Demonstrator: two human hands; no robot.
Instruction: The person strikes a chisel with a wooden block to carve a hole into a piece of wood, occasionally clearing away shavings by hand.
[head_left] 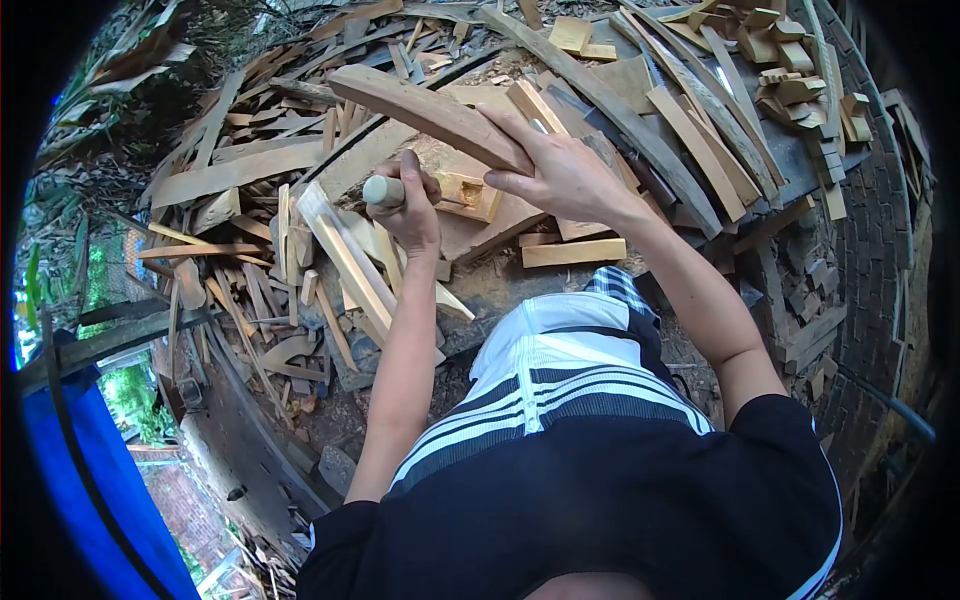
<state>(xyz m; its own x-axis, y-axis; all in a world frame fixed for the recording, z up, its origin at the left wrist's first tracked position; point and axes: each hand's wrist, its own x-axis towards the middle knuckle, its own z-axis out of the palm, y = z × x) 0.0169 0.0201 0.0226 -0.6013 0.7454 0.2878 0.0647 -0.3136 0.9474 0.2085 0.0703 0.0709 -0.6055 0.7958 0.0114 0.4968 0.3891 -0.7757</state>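
My left hand (412,212) is wrapped round a chisel, whose pale round handle end (383,191) sticks out toward the left. Its dark blade runs right, to a notch cut in a small light wooden block (484,198). That block rests on a wider brown board (480,235). Above it, my right hand (560,172) grips the near end of a thick wooden bar (425,115), which slants up and left over the chisel. Thumb and fingers lie on opposite sides of the bar.
Offcuts and thin strips (290,150) are heaped behind and to the left. Long curved planks (610,115) lie at the right, beside stacked shaped blocks (795,80). A short wooden piece (573,253) lies near my body. A blue sheet (95,480) hangs at lower left.
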